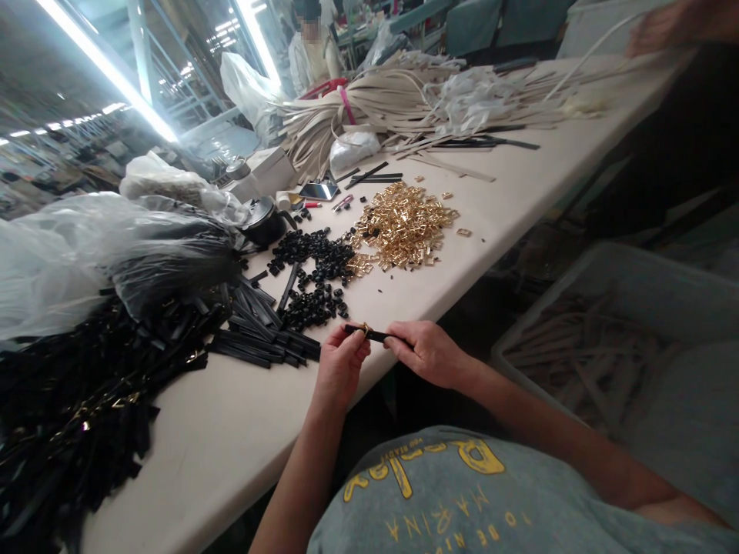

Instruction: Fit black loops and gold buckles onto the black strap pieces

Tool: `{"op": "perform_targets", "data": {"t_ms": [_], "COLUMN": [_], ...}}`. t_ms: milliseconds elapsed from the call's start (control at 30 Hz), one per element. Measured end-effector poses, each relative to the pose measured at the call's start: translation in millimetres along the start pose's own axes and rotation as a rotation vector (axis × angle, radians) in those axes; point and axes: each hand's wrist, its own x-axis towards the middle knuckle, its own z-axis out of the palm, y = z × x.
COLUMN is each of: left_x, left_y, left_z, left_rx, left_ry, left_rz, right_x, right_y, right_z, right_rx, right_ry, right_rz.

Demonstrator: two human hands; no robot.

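In the head view, your left hand (340, 368) pinches one end of a thin black strap (378, 335), fingertips closed around the gold buckle (365, 329) sitting on it. Your right hand (428, 354) pinches the strap's other end, fingers curled tight. The strap is held level just off the near edge of the table (519, 192). Beyond it lie cut black straps (262, 338), a heap of black loops (315, 265) and a pile of gold buckles (404, 225). A grey bin (647, 296) stands to your right.

Shiny gold metal buckles (404, 225); matt black straps (262, 342) (leather-like).
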Motion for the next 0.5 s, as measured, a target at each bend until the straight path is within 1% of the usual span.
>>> {"op": "perform_targets", "data": {"t_ms": [100, 300, 433, 500], "left_x": [-2, -2, 1, 1], "left_y": [-8, -13, -13, -12], "left_z": [4, 11, 9, 7], "left_rx": [0.003, 0.001, 0.008, 0.024], "left_ry": [0.005, 0.054, 0.024, 0.002], "left_rz": [-0.021, 0.049, 0.018, -0.014], "right_x": [2, 5, 5, 4], "right_y": [-2, -6, -4, -2], "right_z": [6, 10, 11, 11], "right_rx": [-0.012, -0.068, -0.100, -0.076], "right_ry": [0.020, 0.041, 0.037, 0.023], "right_rz": [-0.008, 0.022, 0.058, 0.060]}}
